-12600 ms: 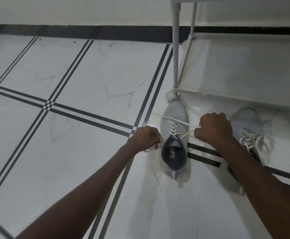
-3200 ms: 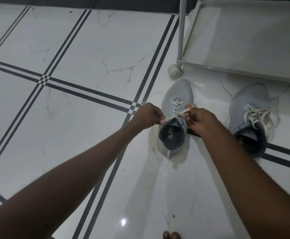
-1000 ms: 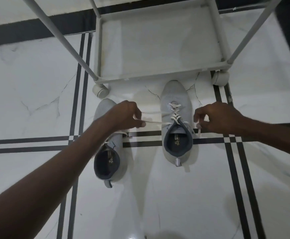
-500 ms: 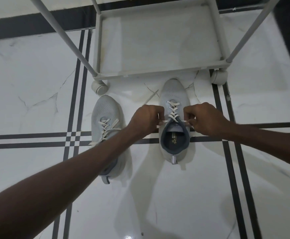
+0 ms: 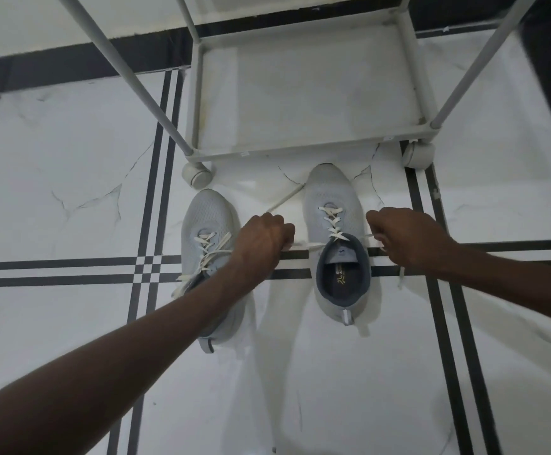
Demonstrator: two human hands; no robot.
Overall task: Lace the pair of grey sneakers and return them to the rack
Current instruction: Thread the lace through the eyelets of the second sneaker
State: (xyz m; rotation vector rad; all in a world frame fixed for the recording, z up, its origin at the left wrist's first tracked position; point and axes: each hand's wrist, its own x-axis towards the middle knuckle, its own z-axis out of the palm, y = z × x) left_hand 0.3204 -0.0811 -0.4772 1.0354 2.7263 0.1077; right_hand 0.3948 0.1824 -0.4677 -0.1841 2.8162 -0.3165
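Note:
Two grey sneakers stand on the floor, toes toward the rack. The right sneaker (image 5: 331, 195) has its white lace (image 5: 332, 221) crossed up to the top eyelets. My left hand (image 5: 262, 239) is closed on the lace's left end, which runs taut from the collar and trails past my fist toward the rack. To the right of the shoe, my right hand (image 5: 405, 239) grips the other end, with its tip hanging below. The left sneaker (image 5: 206, 218) sits partly under my left forearm, its laces loose.
The white wheeled rack (image 5: 307, 152) stands just beyond the shoes, its bottom shelf bare, with castors (image 5: 197, 174) at the front corners and slanted posts rising on both sides. The floor is white marble tile with black stripes.
Since half a second ago my hands have spread apart from the shoe's collar, drawing both lace ends out sideways and taut. The sneakers have stayed in place.

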